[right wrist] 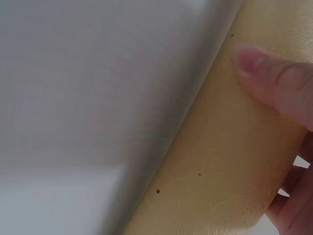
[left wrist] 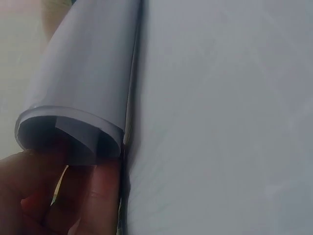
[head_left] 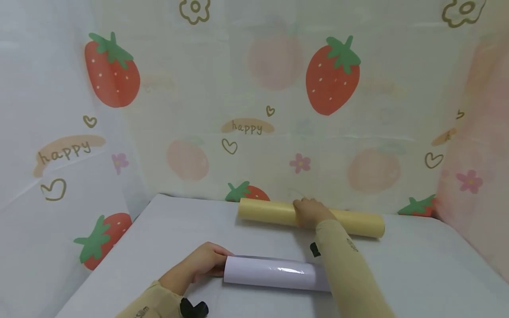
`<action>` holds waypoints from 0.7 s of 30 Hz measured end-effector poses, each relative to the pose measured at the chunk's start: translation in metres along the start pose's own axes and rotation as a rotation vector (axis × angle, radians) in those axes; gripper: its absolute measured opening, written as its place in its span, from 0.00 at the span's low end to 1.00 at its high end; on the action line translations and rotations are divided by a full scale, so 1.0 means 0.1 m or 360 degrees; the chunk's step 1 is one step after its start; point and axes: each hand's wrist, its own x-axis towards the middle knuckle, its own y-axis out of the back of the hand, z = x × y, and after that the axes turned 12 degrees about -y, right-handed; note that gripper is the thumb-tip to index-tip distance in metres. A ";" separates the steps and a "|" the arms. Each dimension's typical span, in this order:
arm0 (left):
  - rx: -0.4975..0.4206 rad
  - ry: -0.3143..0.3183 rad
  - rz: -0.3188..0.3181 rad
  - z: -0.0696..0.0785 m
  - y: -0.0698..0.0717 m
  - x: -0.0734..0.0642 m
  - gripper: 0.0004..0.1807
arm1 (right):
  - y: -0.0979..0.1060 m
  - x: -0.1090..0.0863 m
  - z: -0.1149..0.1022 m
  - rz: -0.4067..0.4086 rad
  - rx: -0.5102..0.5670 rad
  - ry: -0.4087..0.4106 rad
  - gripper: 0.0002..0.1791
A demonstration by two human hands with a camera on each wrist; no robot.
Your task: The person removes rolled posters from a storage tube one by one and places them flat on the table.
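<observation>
A glossy white paper roll [head_left: 274, 273] lies across the front of the table. At its left end my left hand [head_left: 207, 261] pinches the edge. In the left wrist view the white roll [left wrist: 80, 63] shows its open end, with a loose inner layer curling inside and my fingers [left wrist: 100, 196] right at the rim. Farther back, a yellow roll [head_left: 266, 211] lies at a slight slant, and my right hand [head_left: 312, 213] grips it around the middle. The right wrist view shows my thumb [right wrist: 274, 81] pressed on the yellow roll [right wrist: 210, 147], which has small dark specks.
A white cover spreads over the table [head_left: 175, 229]. Behind it hangs a strawberry-print sheet [head_left: 246, 159], with side sheets at left and right. My right sleeve [head_left: 350, 269] hides the white roll's right end in the head view.
</observation>
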 end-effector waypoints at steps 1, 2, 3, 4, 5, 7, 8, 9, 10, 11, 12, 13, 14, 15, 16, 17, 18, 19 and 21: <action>-0.0003 0.0005 0.0003 0.00 0.00 0.00 0.10 | -0.01 0.00 0.00 -0.0007 -0.0005 -0.0007 0.31; -0.0007 0.0009 0.0006 0.00 0.00 0.00 0.10 | -0.02 0.00 0.00 -0.0013 -0.0007 -0.0009 0.31; -0.0008 0.0012 0.0007 -0.01 0.00 0.01 0.10 | -0.03 0.00 -0.01 -0.0022 -0.0007 -0.0013 0.31; -0.0010 0.0016 0.0008 -0.01 0.00 0.01 0.10 | -0.04 0.00 -0.01 -0.0031 -0.0013 -0.0020 0.31; -0.0010 0.0019 0.0010 -0.01 0.00 0.01 0.10 | -0.05 0.00 -0.01 -0.0037 -0.0018 -0.0023 0.31; -0.0012 0.0023 0.0010 -0.01 0.00 0.01 0.10 | -0.07 0.01 -0.01 -0.0045 -0.0012 -0.0025 0.32; -0.0012 0.0022 0.0009 -0.02 0.00 0.01 0.10 | -0.08 0.01 -0.01 -0.0047 -0.0009 -0.0029 0.32; -0.0019 0.0025 0.0009 -0.02 0.00 0.01 0.10 | -0.08 0.01 -0.01 -0.0047 -0.0013 -0.0030 0.32; -0.0029 0.0025 0.0009 -0.02 0.00 0.01 0.10 | -0.09 0.02 -0.01 -0.0045 -0.0018 -0.0030 0.33; -0.0036 0.0025 0.0010 -0.03 0.00 0.01 0.10 | -0.10 0.02 -0.01 -0.0041 -0.0020 -0.0025 0.33; -0.0039 0.0024 0.0010 -0.03 0.00 0.01 0.10 | -0.10 0.03 -0.01 -0.0039 -0.0026 -0.0023 0.33; -0.0044 0.0026 0.0012 -0.03 0.00 0.01 0.10 | -0.11 0.03 -0.01 -0.0034 -0.0037 -0.0021 0.33; -0.0047 0.0027 0.0013 -0.03 0.00 0.01 0.10 | -0.12 0.04 0.00 -0.0027 -0.0050 -0.0017 0.33; -0.0052 0.0029 0.0016 -0.03 0.00 0.02 0.10 | -0.12 0.04 0.00 -0.0021 -0.0059 -0.0012 0.34; -0.0051 0.0030 0.0019 -0.03 0.00 0.02 0.10 | -0.12 0.04 0.00 -0.0013 -0.0064 -0.0005 0.34; -0.0048 0.0032 0.0022 -0.04 0.00 0.02 0.10 | -0.12 0.04 0.00 -0.0003 -0.0078 -0.0003 0.33; -0.0044 0.0032 0.0024 -0.04 0.00 0.03 0.10 | -0.11 0.04 -0.01 0.0004 -0.0086 -0.0002 0.33; -0.0046 0.0035 0.0027 -0.04 0.00 0.04 0.10 | -0.11 0.04 -0.01 0.0013 -0.0095 -0.0001 0.33; -0.0044 0.0035 0.0035 -0.05 0.00 0.05 0.10 | -0.10 0.03 -0.01 0.0028 -0.0108 -0.0007 0.32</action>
